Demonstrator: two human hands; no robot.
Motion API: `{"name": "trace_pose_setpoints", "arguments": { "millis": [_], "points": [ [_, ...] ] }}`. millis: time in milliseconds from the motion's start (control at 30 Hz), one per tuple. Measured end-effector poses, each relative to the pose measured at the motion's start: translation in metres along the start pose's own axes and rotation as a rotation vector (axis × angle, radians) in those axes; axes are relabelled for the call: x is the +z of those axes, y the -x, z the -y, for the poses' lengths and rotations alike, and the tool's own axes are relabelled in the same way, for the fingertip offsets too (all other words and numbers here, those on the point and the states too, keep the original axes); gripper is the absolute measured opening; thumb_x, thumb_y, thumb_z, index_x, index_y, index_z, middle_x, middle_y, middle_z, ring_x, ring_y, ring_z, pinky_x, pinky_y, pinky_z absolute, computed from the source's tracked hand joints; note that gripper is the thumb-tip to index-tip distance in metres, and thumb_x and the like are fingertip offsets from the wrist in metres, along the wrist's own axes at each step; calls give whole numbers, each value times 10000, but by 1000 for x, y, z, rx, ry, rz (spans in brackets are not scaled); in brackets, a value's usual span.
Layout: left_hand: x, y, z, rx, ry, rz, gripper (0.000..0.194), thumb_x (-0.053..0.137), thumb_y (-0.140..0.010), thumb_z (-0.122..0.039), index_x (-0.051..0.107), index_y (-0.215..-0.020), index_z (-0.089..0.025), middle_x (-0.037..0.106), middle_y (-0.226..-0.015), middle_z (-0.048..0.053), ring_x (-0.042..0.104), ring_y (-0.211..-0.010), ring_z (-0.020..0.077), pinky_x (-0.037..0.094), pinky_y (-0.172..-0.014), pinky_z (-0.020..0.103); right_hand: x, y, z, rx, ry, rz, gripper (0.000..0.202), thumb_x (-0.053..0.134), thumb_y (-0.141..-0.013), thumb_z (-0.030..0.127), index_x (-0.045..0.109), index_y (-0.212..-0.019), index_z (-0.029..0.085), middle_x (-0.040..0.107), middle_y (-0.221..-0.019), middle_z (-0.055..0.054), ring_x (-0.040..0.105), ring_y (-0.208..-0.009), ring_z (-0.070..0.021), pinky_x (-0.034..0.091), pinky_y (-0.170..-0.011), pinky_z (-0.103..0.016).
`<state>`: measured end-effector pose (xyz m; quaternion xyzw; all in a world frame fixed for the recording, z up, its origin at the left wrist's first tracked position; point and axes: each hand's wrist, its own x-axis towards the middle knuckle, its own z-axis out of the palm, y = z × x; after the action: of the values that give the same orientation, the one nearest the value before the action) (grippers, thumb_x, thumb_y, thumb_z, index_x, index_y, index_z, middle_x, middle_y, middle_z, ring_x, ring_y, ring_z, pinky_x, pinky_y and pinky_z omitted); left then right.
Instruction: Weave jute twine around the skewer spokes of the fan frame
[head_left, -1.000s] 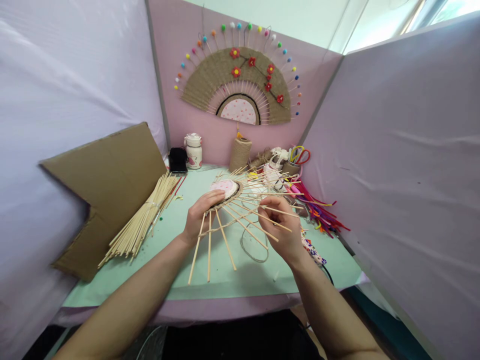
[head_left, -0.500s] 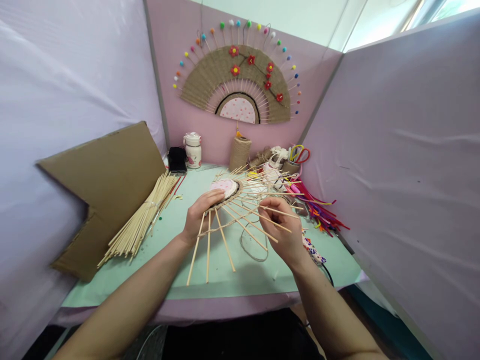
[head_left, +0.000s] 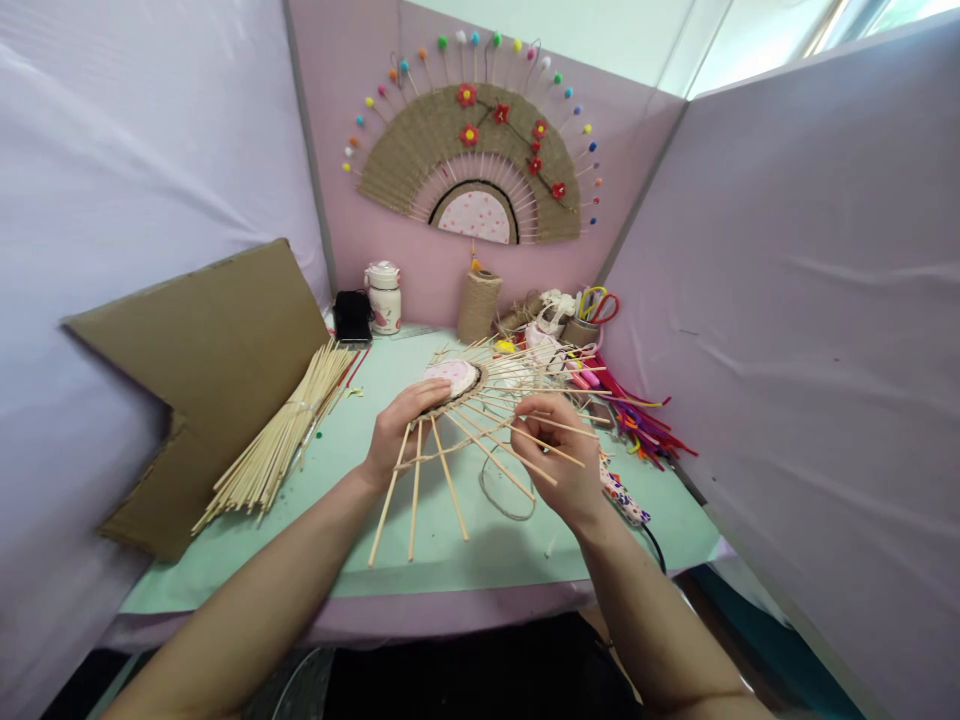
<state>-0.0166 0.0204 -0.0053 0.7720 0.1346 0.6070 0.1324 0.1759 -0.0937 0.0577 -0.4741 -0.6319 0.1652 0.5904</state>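
A fan frame of thin wooden sticks spreads from a half-round base covered in pink-and-white fabric. My left hand grips that base at its left side, fingers on top, thumb hidden beneath. Among the sticks on the right, my right hand has its fingers curled in a pinch at a strand of jute twine. This strand passes over and under the nearer sticks. Below the frame, a loop of twine hangs or lies over the table; which, I cannot tell.
Left of the frame lie a tied bundle of sticks and a cardboard sheet. Behind stand a white bottle and a twine spool. Pipe cleaners and a patterned glue gun lie right. A finished fan hangs on the wall.
My right hand has shifted slightly left along the twine, still pinched. The frame and my left hand stay nearly in place; the whole view has moved a little.
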Motion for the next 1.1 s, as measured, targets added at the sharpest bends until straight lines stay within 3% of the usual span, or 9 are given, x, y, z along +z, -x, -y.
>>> {"name": "trace_pose_setpoints", "arguments": {
  "millis": [433, 533, 667, 967, 1100],
  "points": [
    [0, -1, -1, 23, 2, -1, 320, 609, -912, -164, 668, -1222, -216, 704, -1226, 120, 651, -1167, 222, 502, -1051, 429, -2, 2, 1, -74, 74, -63, 59, 587, -818, 177, 628, -850, 206, 478, -588, 60, 361, -460, -73, 307, -464, -232],
    [0, -1, -1, -1, -3, -18, 305, 609, -916, -180, 678, -1210, -221, 709, -1216, 117, 656, -1158, 221, 510, -1042, 420, -1, 2, 3, -55, 77, -75, 187, 605, -831, 203, 634, -1016, 211, 417, -550, 84, 322, -441, -79, 306, -464, -241],
    [-1, -1, -2, -20, -3, -29, 277, 612, -920, -218, 694, -1185, -222, 714, -1207, 111, 657, -1160, 227, 510, -1045, 425, 0, 3, 3, -12, 31, -56, 398, 583, -858, 207, 530, -1253, 222, 316, -504, 123, 271, -429, -90, 257, -447, -234],
    [1, -2, -3, 18, -2, -17, 302, 616, -908, -159, 683, -1197, -216, 712, -1206, 115, 658, -1156, 220, 509, -1041, 417, -1, 4, 0, -41, 46, -50, 42, 592, -855, 227, 618, -883, 208, 372, -543, 87, 319, -447, -73, 260, -447, -228],
    [0, -3, -5, 31, -14, -18, 301, 604, -915, -160, 676, -1202, -216, 707, -1212, 119, 656, -1156, 219, 506, -1041, 422, -1, 7, -1, -39, 43, -56, 201, 593, -861, 230, 628, -1058, 209, 362, -532, 101, 311, -438, -79, 275, -453, -229]
  ]
}}
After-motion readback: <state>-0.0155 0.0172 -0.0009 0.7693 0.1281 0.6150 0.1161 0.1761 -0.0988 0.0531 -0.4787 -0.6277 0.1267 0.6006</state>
